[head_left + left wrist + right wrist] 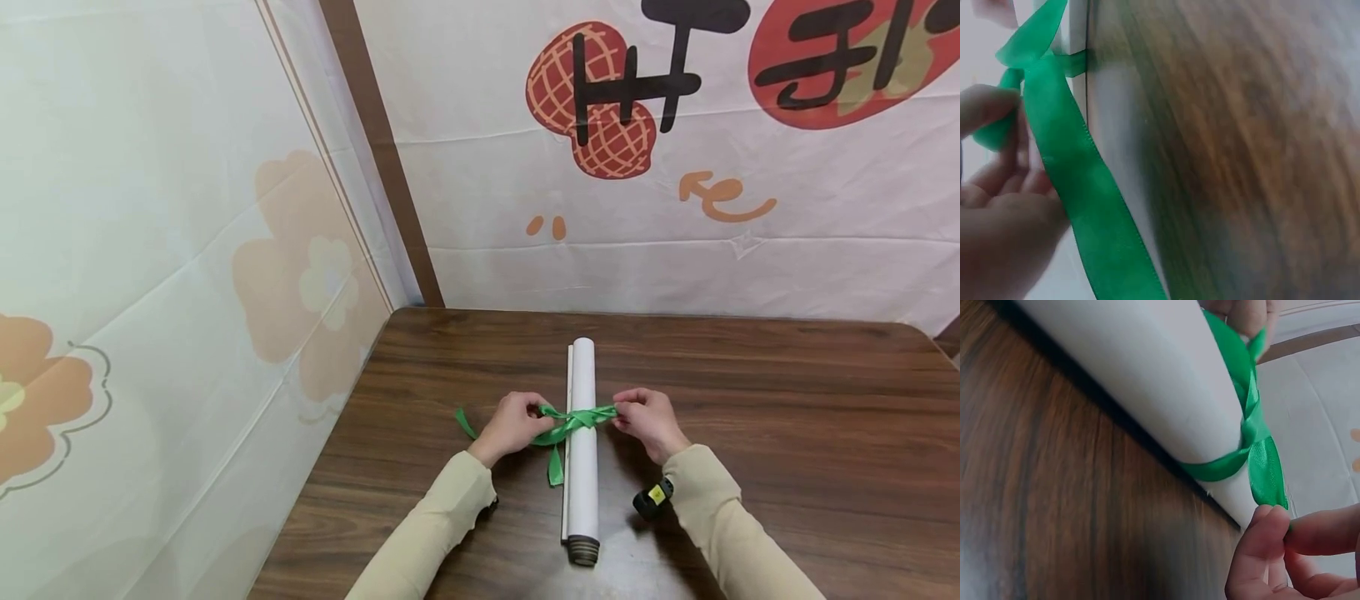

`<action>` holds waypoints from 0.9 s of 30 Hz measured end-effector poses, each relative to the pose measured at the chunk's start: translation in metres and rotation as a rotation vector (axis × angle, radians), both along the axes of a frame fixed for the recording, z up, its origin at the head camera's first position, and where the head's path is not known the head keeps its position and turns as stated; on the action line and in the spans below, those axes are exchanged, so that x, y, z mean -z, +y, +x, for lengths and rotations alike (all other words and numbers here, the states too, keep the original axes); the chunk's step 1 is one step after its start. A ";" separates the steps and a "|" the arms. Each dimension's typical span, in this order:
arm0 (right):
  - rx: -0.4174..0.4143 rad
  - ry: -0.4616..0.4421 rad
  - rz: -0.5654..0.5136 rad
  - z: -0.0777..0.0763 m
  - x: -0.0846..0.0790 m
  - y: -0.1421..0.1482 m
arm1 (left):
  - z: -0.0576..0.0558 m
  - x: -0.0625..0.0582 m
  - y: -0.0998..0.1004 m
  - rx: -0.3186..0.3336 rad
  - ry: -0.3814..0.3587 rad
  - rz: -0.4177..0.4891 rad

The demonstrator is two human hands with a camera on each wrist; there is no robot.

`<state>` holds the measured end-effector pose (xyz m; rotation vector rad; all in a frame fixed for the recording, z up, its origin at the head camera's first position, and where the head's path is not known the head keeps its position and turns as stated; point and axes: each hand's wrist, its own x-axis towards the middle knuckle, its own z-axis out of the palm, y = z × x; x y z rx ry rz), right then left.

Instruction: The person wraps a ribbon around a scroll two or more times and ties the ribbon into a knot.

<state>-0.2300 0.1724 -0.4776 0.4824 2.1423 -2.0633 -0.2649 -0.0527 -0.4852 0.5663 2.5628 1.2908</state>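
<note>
A white paper roll (582,483) lies lengthwise on the table, with dark layers showing at its near end. Green ribbon (581,419) wraps its middle and is knotted on top, as the right wrist view shows (1216,467). To the left of the roll, my left hand (516,425) pinches a part of the ribbon between thumb and fingers. My right hand (648,419) pinches another ribbon part at the roll's right side, thumb against fingertip. A loose ribbon tail (1085,169) hangs past the left hand in the left wrist view.
The brown wooden table (810,433) extends to both sides of the roll. Behind it hangs a printed cloth (480,183), and another with flowers (187,250) stands along the left edge. A black wrist device (654,497) sits under the right sleeve.
</note>
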 end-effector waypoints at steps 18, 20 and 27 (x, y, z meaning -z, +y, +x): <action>-0.043 -0.014 0.057 0.018 0.003 0.031 | -0.015 0.000 -0.019 -0.062 -0.361 0.100; -0.050 -0.016 0.044 0.019 0.004 0.030 | -0.017 0.000 -0.019 -0.051 -0.369 0.102; -0.133 -0.023 0.043 0.017 0.003 0.026 | -0.021 -0.002 -0.012 -0.017 -0.457 0.243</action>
